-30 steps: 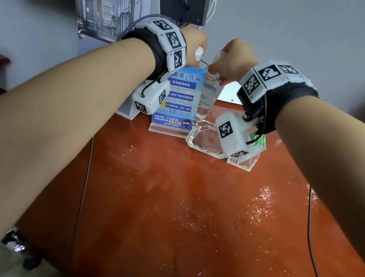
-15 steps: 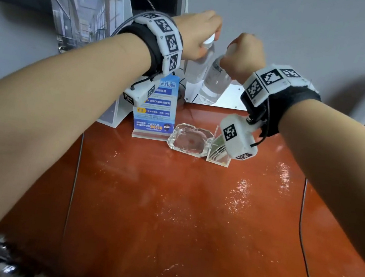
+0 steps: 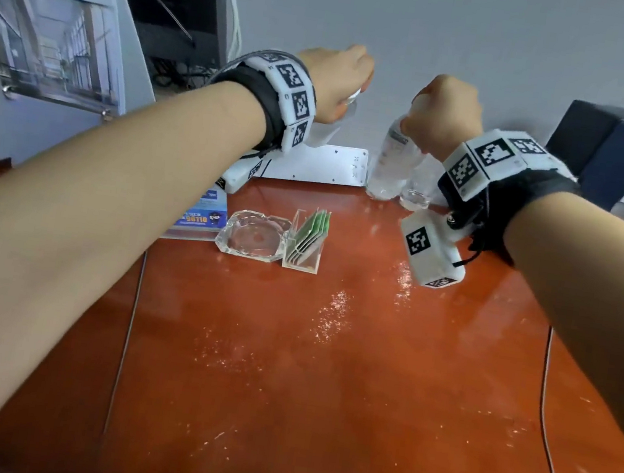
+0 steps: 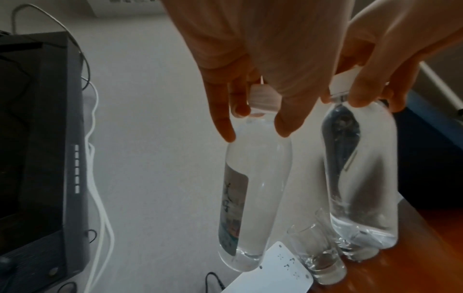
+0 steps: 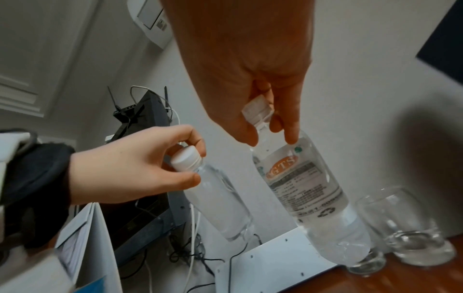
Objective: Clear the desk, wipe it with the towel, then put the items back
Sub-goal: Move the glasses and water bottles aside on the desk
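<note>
A: Two water bottles are hanging off the far edge of the desk (image 3: 325,358), one per hand. The left hand (image 3: 334,79) is pinching the left bottle (image 4: 253,190) around its white cap with curled fingers. The right hand (image 3: 442,114) is doing the same on the right bottle (image 5: 308,194).

B: Handling?

A: Both are looking nearly full, so I'm guessing heavy for a fingertip pinch. The plastic is smooth and thin. The cap ridges are giving the grip, and I'd be taking the shoulder if it slips.

B: Position relative to the hands?

A: Each bottle is hanging straight below its hand, slightly tilted, base down. The left one is hanging clear of the desk, over the white plate (image 4: 273,275) behind it. The right one is sitting lower, with its base right at two drinking glasses (image 5: 411,228) on the back edge. I can't tell if it's touching them.

B: Risk?

A: Knocking a glass while the right bottle is swinging. The ashtray (image 3: 252,234), card holder (image 3: 307,241) and blue sign (image 3: 201,212) are waiting mid-desk, so I'm judging the clearing as early.
</note>
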Demonstrator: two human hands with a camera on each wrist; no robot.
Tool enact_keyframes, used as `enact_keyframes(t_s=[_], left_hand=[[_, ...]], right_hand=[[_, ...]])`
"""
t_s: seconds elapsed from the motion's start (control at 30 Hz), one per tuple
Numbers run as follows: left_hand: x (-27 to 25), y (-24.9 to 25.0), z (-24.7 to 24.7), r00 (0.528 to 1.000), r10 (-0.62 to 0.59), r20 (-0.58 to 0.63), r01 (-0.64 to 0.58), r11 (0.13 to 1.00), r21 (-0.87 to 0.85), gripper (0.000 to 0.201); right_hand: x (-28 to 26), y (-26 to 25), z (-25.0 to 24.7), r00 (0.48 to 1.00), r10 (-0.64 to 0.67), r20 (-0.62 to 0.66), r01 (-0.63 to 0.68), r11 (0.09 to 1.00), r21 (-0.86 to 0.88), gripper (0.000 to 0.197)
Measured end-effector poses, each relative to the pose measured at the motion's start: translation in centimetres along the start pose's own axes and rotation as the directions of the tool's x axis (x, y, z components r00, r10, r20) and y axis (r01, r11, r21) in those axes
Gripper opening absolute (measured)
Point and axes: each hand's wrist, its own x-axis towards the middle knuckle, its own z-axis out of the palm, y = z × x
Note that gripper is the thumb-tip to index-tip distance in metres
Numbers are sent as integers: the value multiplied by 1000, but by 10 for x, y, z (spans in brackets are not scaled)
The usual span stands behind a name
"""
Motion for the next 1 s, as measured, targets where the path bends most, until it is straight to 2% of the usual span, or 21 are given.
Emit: enact_keyframes(t_s=[0.1,0.2,0.27,0.33,0.53,0.7,0.9,1.0], left_hand=[[5,15,-1,1000,-5,-21,5,1000,8,31],[13,29,-3,999,-3,-38,4,1000,12,32],[19,38,-4,999,14,-44,-13,1000,9,33],[26,46,-5,999,26,-46,-26,1000,1,33],[45,71,-1,995,-11,-97,-3,991,-137,35],[65,89,6,996,-33,-87,13,975,-223,37],[91,116,20,997,-13,-69,-7,960,-281,35],[105,127,32,998,-20,-64,-1,952,-306,36]], right_hand=[[-5,23,-14,999,30,-18,-31,998,-56,27],[-11,42,-23,998,60,-27,-62,993,-100,7],[-13,55,-26,996,81,-36,-84,991,-106,29],[-16,67,-30,993,101,-62,-107,989,-98,34],[-22,95,-39,992,103,-75,-109,991,-82,33],[-23,114,-41,990,111,-91,-116,992,-50,34],[-26,142,-40,991,72,-111,-84,991,-108,32],[-21,151,-39,994,72,-81,-84,986,-147,32]])
